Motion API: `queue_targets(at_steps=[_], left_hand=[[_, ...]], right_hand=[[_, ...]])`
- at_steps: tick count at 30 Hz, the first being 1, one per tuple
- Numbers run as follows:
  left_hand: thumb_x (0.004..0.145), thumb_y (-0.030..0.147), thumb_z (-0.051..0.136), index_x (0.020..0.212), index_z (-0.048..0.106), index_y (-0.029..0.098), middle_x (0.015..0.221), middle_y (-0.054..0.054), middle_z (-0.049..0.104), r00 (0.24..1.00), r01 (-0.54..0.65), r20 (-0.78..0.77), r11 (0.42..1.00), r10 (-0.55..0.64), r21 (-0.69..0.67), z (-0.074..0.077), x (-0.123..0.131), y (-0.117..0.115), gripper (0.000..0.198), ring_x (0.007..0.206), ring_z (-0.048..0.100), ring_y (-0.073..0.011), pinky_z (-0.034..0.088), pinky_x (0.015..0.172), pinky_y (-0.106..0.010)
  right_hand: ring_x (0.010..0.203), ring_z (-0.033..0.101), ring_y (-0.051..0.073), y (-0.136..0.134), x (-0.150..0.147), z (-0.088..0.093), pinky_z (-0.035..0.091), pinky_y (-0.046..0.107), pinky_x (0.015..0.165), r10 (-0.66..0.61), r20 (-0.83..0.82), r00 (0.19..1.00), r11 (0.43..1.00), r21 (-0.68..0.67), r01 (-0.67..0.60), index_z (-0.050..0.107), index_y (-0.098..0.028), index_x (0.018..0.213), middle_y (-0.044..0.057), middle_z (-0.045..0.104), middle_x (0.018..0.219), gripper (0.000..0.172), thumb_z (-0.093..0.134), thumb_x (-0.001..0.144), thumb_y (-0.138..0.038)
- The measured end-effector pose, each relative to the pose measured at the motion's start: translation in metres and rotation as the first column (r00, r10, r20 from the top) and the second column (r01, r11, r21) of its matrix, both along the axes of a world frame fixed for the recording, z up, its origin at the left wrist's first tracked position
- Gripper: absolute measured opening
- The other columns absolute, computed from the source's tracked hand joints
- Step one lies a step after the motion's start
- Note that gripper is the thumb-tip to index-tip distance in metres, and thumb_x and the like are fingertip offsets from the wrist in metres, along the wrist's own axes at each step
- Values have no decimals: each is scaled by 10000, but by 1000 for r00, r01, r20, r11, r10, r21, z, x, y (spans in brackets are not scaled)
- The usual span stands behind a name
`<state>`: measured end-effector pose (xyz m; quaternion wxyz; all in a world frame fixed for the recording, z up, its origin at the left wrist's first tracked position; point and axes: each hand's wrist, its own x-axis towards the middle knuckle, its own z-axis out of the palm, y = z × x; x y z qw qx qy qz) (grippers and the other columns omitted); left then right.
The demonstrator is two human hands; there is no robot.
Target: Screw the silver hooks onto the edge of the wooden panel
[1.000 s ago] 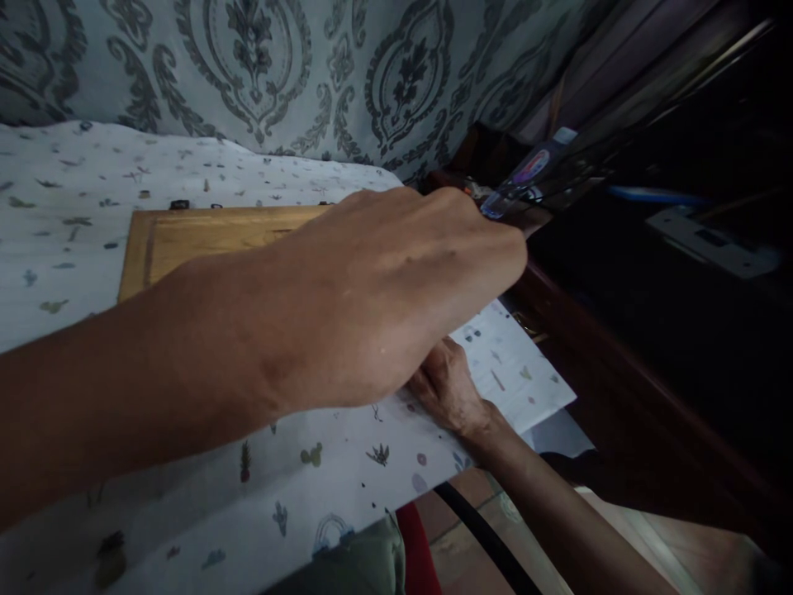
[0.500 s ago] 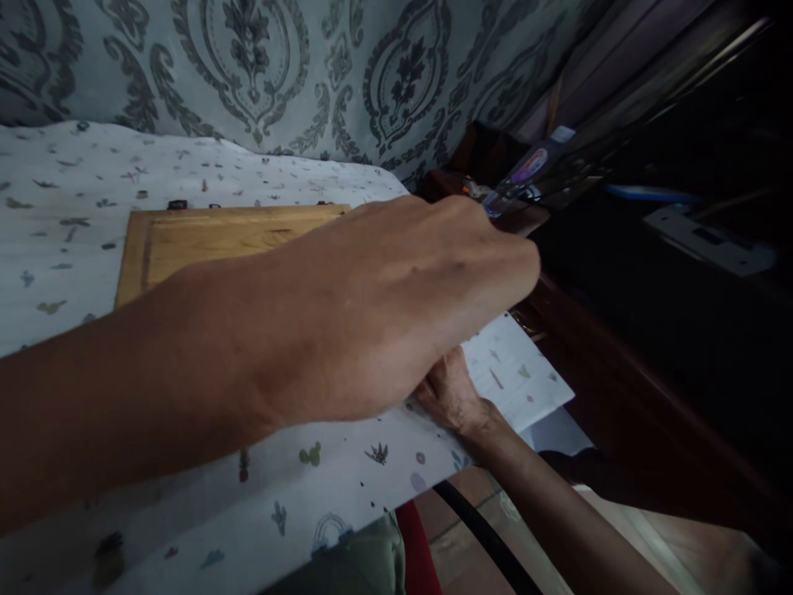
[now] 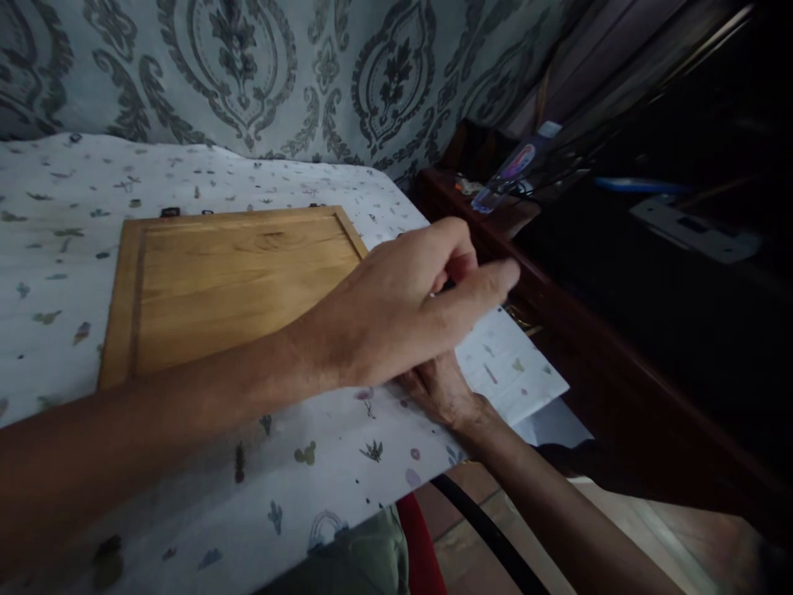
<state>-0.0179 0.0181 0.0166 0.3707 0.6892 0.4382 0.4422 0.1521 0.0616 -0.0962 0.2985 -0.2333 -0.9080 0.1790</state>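
Note:
My left hand (image 3: 402,306) reaches across from the left, above the right end of the table. Its fingers are curled in and the thumb points to the right; whatever they hold, if anything, is hidden. Underneath it, my right hand (image 3: 439,388) rests at the patterned white tablecloth (image 3: 520,380). The right hand's fingers are covered by the left hand. A wooden board (image 3: 248,281) with a raised rim lies flat on the cloth, partly behind my left forearm.
Small dark pieces (image 3: 170,212) sit along the board's far edge. A clear plastic bottle (image 3: 511,169) leans at the back right by a dark cabinet (image 3: 595,322). A patterned curtain (image 3: 334,83) hangs behind the table. A black curved bar (image 3: 489,533) is below the table edge.
My left hand has dropped lower and away from the camera, turning so the thumb shows and uncovering more of the board. My right hand has hardly moved.

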Motion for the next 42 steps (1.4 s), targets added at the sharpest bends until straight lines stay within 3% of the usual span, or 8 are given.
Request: queue_targets(at_steps=[3,7,11,15,20,24,33,42], left_hand=[[1040,337,496,651,405,218,613,40,392,975,-37,222,999,33,12,-8,6,11,417,614,412,-106,360,597,-280],[996,216,543,651,472,200,561,61,385,963,29,269,1000,-29,6,-11,9,25,352,548,362,-80,359,593,-267],[964,123,482,975,619,194,533,87,374,982,139,142,985,-125,-98,-8,4,31,154,474,383,-88,336,530,-255],[1013,181,435,1202,582,189,631,54,507,966,72,-251,996,-57,54,3,-6,24,240,589,538,-133,398,616,-270],[1086,333,393,1189,621,75,645,-12,493,529,73,-812,940,248,334,27,-14,11,359,707,614,-269,303,626,-317],[1057,278,459,1055,658,128,585,43,290,409,86,-872,940,269,331,31,-21,12,249,519,411,-201,216,562,-311],[956,59,570,1020,571,161,595,61,406,474,133,-843,926,253,352,28,-30,7,121,439,312,-111,203,451,-275],[887,28,586,982,552,157,574,87,378,731,218,-672,894,117,393,23,-31,-8,165,429,295,-46,192,435,-232]], right_hand=[[888,654,205,-1,-2,4,585,354,804,8,-31,999,998,70,-6,549,-236,1063,64,651,939,158,414,1036,-158],[898,660,195,-3,-3,6,580,333,785,-18,-24,1000,996,88,20,549,-225,1072,60,660,932,163,437,1024,-117],[894,654,203,-2,-3,6,582,359,772,-29,-11,1000,996,88,30,571,-213,1075,81,664,982,166,431,1029,-136],[878,654,206,-3,-1,6,590,379,779,-24,-7,1000,997,74,24,585,-206,1147,79,668,967,206,428,1032,-140],[904,669,218,-4,-1,5,599,401,815,-27,6,1000,999,39,27,604,-214,1165,95,684,1002,226,421,1040,-172],[933,677,215,-3,0,3,595,394,850,-24,0,1000,999,31,24,575,-218,1229,93,706,1012,247,419,1047,-163],[922,678,197,-3,0,6,596,361,831,-37,5,999,999,28,37,592,-240,1160,70,668,983,207,433,1047,-171],[943,684,218,-3,-1,5,608,372,819,-29,-12,1000,997,70,30,582,-229,1160,83,663,972,205,432,1036,-164]])
